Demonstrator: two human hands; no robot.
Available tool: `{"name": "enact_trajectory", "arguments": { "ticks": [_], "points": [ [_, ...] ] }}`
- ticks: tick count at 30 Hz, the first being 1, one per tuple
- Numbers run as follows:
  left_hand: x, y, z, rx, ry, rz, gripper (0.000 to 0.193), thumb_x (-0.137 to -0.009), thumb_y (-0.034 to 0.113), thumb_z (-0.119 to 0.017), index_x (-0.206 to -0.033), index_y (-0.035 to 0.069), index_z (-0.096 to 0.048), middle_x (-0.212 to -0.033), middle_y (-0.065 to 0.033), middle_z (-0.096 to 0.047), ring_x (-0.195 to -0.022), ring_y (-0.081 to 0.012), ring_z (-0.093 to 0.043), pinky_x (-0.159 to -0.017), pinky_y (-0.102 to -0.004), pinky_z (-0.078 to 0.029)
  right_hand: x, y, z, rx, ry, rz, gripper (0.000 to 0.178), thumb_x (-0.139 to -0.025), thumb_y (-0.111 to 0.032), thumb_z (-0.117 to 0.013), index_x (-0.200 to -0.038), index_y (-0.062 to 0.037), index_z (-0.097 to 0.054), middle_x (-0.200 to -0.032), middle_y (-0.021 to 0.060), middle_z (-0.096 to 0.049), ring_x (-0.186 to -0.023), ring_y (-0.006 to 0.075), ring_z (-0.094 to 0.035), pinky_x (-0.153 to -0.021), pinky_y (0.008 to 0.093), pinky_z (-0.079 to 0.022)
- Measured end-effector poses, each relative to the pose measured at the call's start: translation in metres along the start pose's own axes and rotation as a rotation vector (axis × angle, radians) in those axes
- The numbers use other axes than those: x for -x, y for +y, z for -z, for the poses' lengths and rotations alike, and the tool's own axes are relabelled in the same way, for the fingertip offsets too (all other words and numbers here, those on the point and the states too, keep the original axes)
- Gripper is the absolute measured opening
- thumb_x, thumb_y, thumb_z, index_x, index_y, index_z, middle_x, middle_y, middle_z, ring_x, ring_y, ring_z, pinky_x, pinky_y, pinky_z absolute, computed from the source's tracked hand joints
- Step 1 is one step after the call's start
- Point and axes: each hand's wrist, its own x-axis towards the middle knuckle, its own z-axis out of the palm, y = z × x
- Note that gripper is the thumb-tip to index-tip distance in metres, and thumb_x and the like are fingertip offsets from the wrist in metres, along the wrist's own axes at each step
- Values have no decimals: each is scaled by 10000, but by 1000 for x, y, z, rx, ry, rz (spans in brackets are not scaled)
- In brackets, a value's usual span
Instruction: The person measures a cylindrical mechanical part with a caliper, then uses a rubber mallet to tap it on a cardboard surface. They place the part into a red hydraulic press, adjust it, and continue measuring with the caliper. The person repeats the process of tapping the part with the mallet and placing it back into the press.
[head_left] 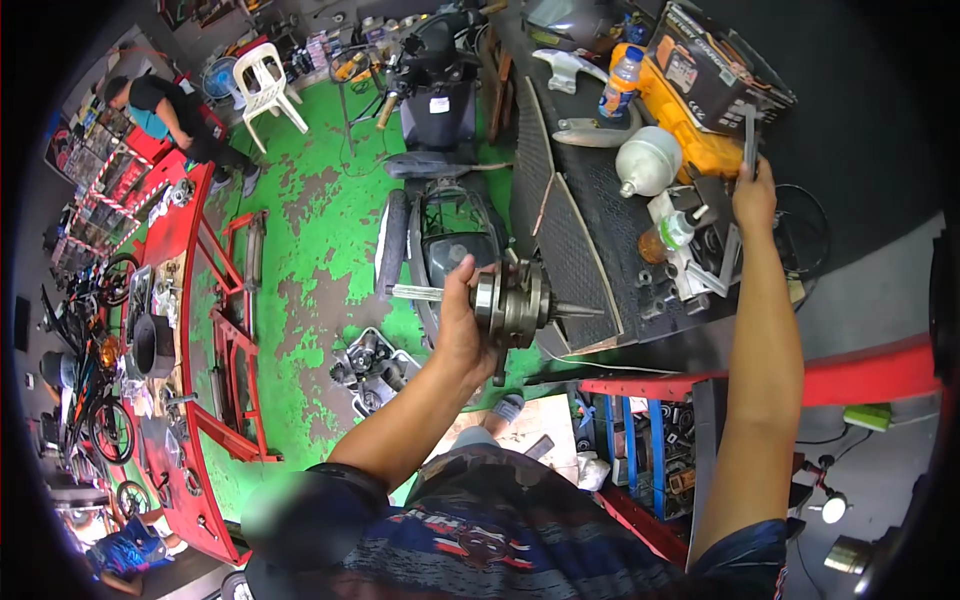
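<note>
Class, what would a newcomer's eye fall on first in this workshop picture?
The patchy green floor likely catches the eye first, left of centre. At the centre, the left hand holds a shiny crankshaft. At upper right, the right hand grips a tool near a yellow case.

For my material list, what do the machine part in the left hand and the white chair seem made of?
Machine part: probably bare steel, smooth finish, judging by its grey shine; exact alloy unclear. White chair: likely moulded plastic, plain finish; its slotted back looks one-piece.
</note>
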Motion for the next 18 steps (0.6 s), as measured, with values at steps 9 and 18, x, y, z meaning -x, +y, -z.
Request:
{"name": "enact_trajectory", "arguments": {
  "ticks": [9, 18],
  "points": [
    [51, -5, -78, -71, -216, 95, 640, -986, 661, -485, -1250, 98, -640, -1116, -143, -746, -918, -274, -761, -749, -523, -653, 99, -195, 204, -471, -138, 65, 553, -920, -225, -806, -1340, 34, -558, -1105, 112, -711, -974, 170, -645, -862, 328, -519],
    [137, -25, -128, -247, -394, 209, 823, -974, 784, -388, -1319, 74, -621, -1044, -143, -752, -843, -260, -750, -756, -492, -651, 243, -228, 343, -266, -272, 268, 470, -832, -131, -842, -1265, -35, -687, -941, 148, -682, -794, 295, -672, -717, 383, -539]
  ]
}}
